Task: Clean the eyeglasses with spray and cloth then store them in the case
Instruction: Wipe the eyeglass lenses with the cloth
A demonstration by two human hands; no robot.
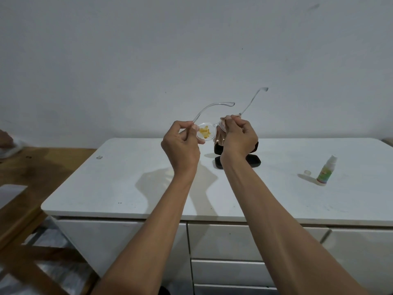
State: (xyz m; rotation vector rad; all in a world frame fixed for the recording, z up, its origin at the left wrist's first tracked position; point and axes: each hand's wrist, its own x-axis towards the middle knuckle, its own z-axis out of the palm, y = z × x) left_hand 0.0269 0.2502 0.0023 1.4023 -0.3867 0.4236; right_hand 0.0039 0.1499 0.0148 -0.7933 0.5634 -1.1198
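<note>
I am pinching the eyeglasses (207,133) up in the air with both hands: my left hand (180,143) is gripping the frame at one lens, which is carrying a yellow smear (204,132), and my right hand (238,136) is curling around the other lens. Both clear arms are pointing away from me. Just below my right hand the black case (253,160) is lying open on the white counter (127,177). Well off to the right of that hand, the spray bottle (326,171) is standing beside its small cap (307,172).
</note>
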